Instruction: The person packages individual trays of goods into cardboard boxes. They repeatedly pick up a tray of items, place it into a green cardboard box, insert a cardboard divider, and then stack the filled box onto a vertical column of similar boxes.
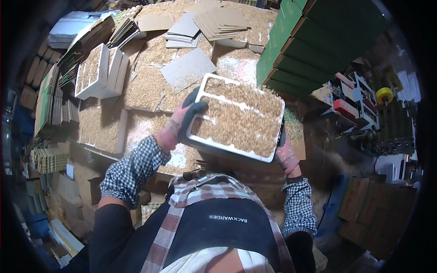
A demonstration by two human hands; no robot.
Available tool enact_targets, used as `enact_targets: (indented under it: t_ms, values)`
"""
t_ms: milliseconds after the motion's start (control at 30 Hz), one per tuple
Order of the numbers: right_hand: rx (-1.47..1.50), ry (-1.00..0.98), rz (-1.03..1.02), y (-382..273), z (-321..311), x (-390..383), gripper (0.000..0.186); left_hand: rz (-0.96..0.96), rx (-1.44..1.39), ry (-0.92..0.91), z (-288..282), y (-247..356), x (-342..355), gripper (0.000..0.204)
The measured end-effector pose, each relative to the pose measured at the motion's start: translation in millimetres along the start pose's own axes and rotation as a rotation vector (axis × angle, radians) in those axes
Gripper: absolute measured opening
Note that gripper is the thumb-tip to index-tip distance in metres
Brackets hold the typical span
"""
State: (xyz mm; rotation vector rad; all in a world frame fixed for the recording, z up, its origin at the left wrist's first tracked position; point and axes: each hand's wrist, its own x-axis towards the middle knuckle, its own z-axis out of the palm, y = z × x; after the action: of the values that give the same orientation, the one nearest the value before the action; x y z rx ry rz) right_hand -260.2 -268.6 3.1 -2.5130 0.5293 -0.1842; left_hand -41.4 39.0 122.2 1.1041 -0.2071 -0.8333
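Checked sleeves, dark apron, gloves

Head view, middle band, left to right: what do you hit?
Stacked cardboard sheets → upright white trays → left hand → white tray of brown granules → right hand → green boxes → yellow tape roll.

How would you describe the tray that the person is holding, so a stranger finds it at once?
Start from the green stacked crates at upper right; just below-left is a white tray filled with brown granular material. Unlike the trays leaning at left, both gloved hands, left hand and right hand, grip it.
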Motion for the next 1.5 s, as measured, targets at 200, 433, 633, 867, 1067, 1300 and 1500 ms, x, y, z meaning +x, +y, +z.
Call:
enact_targets:
  t_ms: [200,433,633,867,1067,1300,1500]
  values:
    - [0.57,-0.118,0.102,-26.8,-26.9,13.4,0.075,-0.103,0.302,0.022,-16.7,-13.0,-23.9,0.076]
    - [0.578,-0.105,-0.068,-53.0,-35.6,29.3,0.061,-0.383,1.421,0.037,-7.8,-7.6,9.3,0.066]
    - [0.305,0.067,0.139,-60.4,-54.4,7.7,0.059,0.344,1.128,0.222,-16.6,19.1,51.0,0.035]
    - [-0.4,-0.312,0.44,-71.0,-35.6,30.7,0.056,-0.031,1.982,0.304,-187.5,-46.6,170.0,0.079]
    - [-0.176,0.042,0.456,-45.3,-18.8,17.9,0.055,0.52,1.974,0.239,-144.4,24.3,154.5,0.029]
    - [0.479,0.146,0.144,-15.3,-5.6,23.9,0.048,1.004,1.778,-0.398,15.0,-5.9,79.0,0.044]
    - [0.285,0.161,0.432,-51.6,-1.2,18.1,0.054,0.538,1.779,-0.026,23.4,-5.4,109.8,0.09]
